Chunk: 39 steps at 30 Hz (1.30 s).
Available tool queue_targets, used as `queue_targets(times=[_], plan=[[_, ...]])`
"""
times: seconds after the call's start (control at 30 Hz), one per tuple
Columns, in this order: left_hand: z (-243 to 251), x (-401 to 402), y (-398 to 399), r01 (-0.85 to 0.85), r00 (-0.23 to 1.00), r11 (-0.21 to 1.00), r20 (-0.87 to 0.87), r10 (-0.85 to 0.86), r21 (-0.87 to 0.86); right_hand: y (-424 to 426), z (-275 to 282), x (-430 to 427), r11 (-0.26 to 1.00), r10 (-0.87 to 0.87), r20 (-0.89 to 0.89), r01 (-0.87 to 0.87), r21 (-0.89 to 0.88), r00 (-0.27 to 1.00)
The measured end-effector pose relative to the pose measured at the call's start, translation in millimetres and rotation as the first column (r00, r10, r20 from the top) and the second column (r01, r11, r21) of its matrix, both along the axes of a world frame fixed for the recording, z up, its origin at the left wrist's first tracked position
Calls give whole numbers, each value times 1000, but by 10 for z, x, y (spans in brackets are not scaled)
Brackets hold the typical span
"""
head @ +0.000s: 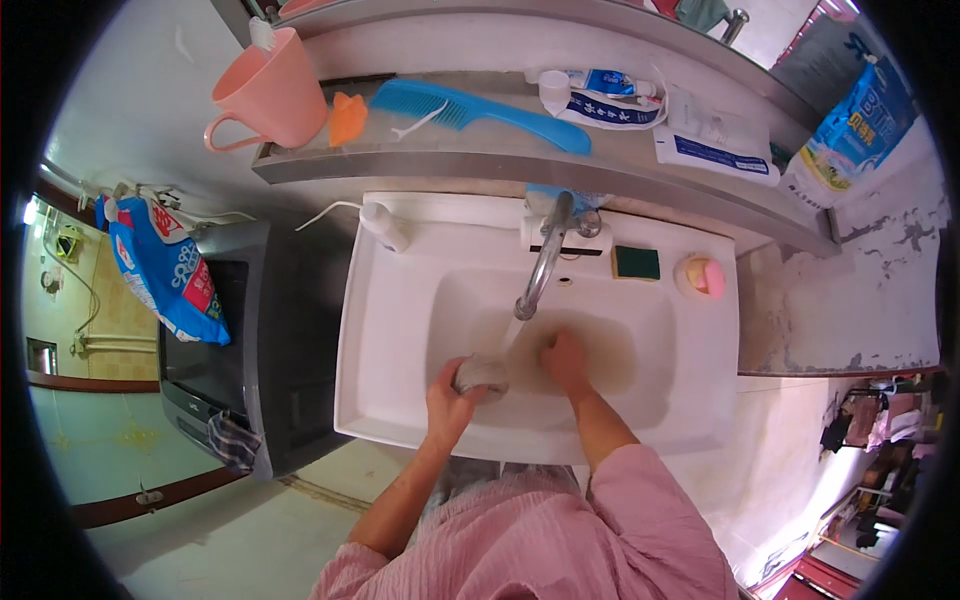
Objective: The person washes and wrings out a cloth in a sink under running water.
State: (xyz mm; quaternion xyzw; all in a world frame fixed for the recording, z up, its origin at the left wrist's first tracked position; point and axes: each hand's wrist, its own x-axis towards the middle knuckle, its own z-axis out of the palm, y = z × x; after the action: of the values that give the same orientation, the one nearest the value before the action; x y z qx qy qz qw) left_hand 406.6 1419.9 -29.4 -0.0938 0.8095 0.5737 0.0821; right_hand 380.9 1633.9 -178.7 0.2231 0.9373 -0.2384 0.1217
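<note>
My left hand [448, 405] grips a bunched greyish cloth [481, 375] over the left side of a white washbasin [382, 337]. Brownish, cloudy water [604, 352] covers the basin's bottom. My right hand [562, 360] reaches down into this water near the middle, its fingers partly hidden by the murk, so I cannot tell whether they hold anything. Between and above the hands hangs the chrome faucet [546, 262], with a stream of water [514, 334] coming from its spout.
On the basin's rim stand a white bottle [384, 227], a green-and-yellow sponge [636, 263] and a round container with a pink item [703, 277]. A shelf [480, 166] above carries a pink mug [274, 94], blue comb [480, 112] and tubes. A dark washing machine [300, 337] adjoins at left.
</note>
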Motion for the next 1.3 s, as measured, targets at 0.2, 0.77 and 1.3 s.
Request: queue_targets(times=[0.2, 0.77, 1.3], plan=[[121, -335, 78, 62, 997, 940, -73, -40, 336, 277, 662, -135, 984, -5, -149, -21, -175, 989], [274, -432, 576, 101, 991, 976, -105, -82, 193, -651, 1508, -425, -114, -478, 113, 67, -991, 871], [-182, -768, -162, 65, 995, 851, 31, -95, 521, -245, 1133, -256, 464, -288, -43, 100, -880, 957]])
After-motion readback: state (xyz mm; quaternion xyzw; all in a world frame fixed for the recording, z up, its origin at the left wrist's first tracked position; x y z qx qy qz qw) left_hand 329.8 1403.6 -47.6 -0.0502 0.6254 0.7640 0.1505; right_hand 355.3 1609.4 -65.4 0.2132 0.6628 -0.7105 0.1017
